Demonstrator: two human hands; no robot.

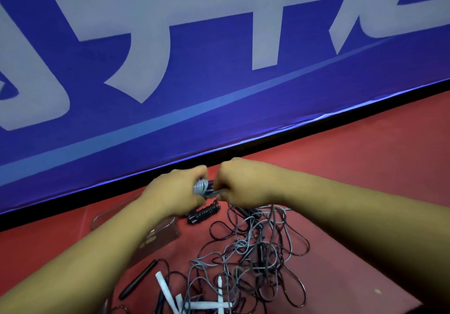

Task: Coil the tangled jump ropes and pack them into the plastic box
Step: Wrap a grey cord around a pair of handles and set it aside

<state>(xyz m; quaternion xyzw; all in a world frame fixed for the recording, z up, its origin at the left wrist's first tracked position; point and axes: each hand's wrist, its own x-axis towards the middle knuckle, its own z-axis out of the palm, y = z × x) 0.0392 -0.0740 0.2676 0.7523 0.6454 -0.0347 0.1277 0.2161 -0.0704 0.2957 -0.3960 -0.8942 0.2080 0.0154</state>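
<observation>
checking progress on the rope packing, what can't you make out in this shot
Head view only:
- plastic box: largely covered by the left forearm, contents unclear.
- grey coil: held between left hand and right hand; curled fingers hide its ends.
- rope tangle and white straps: cut off by the bottom edge, so ropes cannot be counted.

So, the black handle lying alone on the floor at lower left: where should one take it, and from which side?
Probably its bare middle, from above, fingers across its length. The black handle lies flat and slanted on the red floor, left of the tangle; its rope leaves from the far end, so the middle is free.
</observation>
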